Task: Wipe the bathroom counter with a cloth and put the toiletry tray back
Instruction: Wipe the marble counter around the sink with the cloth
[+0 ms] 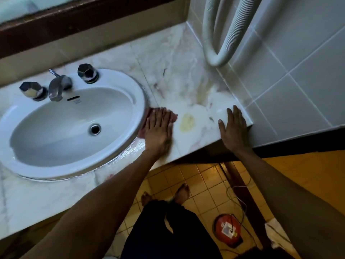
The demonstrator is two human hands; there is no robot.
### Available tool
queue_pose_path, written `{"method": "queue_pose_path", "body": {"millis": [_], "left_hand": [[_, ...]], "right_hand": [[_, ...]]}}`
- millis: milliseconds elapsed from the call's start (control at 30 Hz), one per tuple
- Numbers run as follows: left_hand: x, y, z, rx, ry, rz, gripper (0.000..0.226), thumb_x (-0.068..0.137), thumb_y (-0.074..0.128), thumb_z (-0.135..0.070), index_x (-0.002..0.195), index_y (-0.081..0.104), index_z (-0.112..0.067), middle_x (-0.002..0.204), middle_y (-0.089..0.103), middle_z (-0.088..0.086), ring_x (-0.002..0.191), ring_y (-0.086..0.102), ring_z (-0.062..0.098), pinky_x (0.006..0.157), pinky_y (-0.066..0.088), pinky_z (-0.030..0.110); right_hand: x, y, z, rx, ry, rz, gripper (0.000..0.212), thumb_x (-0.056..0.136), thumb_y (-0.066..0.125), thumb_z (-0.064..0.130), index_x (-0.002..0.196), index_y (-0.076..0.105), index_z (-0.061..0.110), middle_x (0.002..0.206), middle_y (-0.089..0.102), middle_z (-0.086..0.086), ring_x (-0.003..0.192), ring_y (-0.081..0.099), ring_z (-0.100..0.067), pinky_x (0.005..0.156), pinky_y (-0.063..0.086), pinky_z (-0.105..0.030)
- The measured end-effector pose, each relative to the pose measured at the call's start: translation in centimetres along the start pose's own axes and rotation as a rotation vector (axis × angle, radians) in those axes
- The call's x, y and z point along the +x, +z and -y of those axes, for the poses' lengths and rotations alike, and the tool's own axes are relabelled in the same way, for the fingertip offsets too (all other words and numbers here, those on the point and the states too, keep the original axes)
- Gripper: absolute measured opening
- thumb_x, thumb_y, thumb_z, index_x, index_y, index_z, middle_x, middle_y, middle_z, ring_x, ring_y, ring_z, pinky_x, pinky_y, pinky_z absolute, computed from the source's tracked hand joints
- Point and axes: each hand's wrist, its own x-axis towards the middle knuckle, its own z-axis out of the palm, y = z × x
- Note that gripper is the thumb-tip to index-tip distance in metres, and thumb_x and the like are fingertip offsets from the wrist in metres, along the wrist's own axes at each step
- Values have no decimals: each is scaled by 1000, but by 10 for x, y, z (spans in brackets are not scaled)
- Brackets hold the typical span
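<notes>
A pale marble counter (pixel 179 75) runs from the sink to the tiled wall on the right. My left hand (pixel 158 130) lies flat, palm down, on a reddish cloth (pixel 142 128) that is pressed onto the counter right beside the sink rim. Only the cloth's edges show around my fingers. My right hand (pixel 234 128) rests flat with its fingers spread on the counter's front right corner and holds nothing. Yellowish stains (pixel 187 121) mark the marble between my two hands. No toiletry tray is in view.
A white oval sink (pixel 74 172) with a metal faucet (pixel 57 86) and two dark knobs fills the left. A ribbed white hose (pixel 218 45) hangs down the tiled wall at the back right. Below are yellow floor tiles, my feet, a red round object (pixel 226 228) and a cable.
</notes>
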Motion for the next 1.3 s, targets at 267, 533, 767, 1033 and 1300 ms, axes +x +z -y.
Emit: {"method": "queue_pose_path", "body": {"millis": [267,533,767,1033,1300], "left_hand": [[-20,26,-85,-80,369,148,54,108,24,-36,159,24,-21,169,14,4,157,1,26,126,11,51],[-3,-4,8,41,217,117,52,108,25,-41,159,22,-33,169,14,-7,157,2,19,126,10,49],[-17,33,-110,-33,204,142,56,108,26,-37,161,16,-22,170,7,3,157,-4,29,125,6,53],[-29,4,-25,37,250,136,52,107,23,-41,159,23,-32,168,15,-9,157,4,17,126,11,43],[138,3,-47,-138,-161,98,51,108,21,-37,158,29,-26,169,16,2,157,7,27,124,4,51]], "right_hand": [[-14,-9,-27,-10,-27,2,60,102,33,42,154,24,13,165,14,-11,151,15,-27,120,14,-46],[-18,-6,-33,-12,-19,-18,59,102,33,44,152,26,13,164,14,-14,151,13,-28,122,15,-49],[-20,-8,-39,-69,-29,1,59,102,33,43,153,25,15,164,15,-13,151,13,-28,123,15,-47],[-24,-5,-37,-36,-5,-31,60,101,31,44,153,26,16,165,15,-11,152,10,-26,123,12,-46],[-32,3,-31,-27,80,-80,55,103,33,39,154,27,19,164,17,-7,152,13,-24,123,12,-51]]}}
